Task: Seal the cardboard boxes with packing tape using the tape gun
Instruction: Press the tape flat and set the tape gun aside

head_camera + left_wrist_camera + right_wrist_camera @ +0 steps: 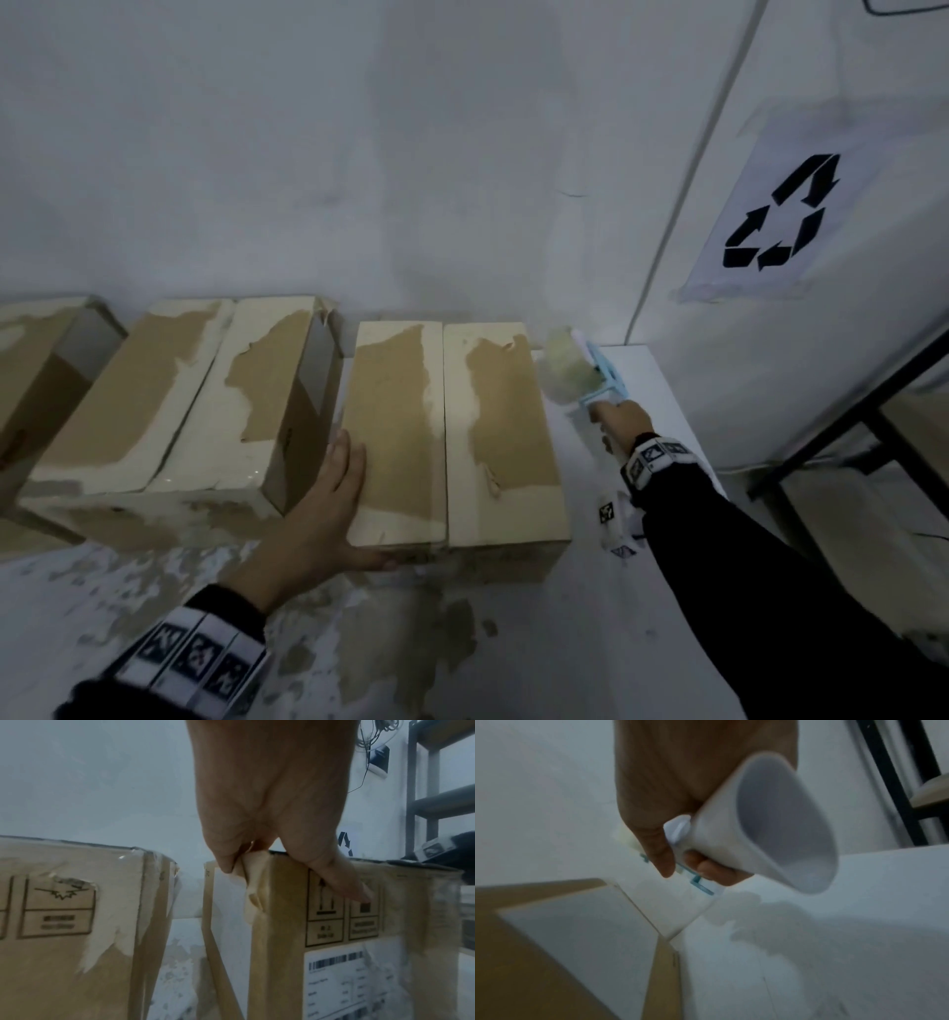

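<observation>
Stood on a stained white worktop: three cardboard boxes in a row, flaps down, seams untaped. Middle box at 9 o'clock of the right-hand box. Rested the left hand on the right-hand box's near-left corner, fingers straight along the top, thumb on the front face. Curled the right hand around the tape gun, at 3 o'clock of that box.

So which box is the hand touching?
The rightmost box, the one beside the tape gun. The left hand rests on its near left corner; the other boxes go untouched.
</observation>
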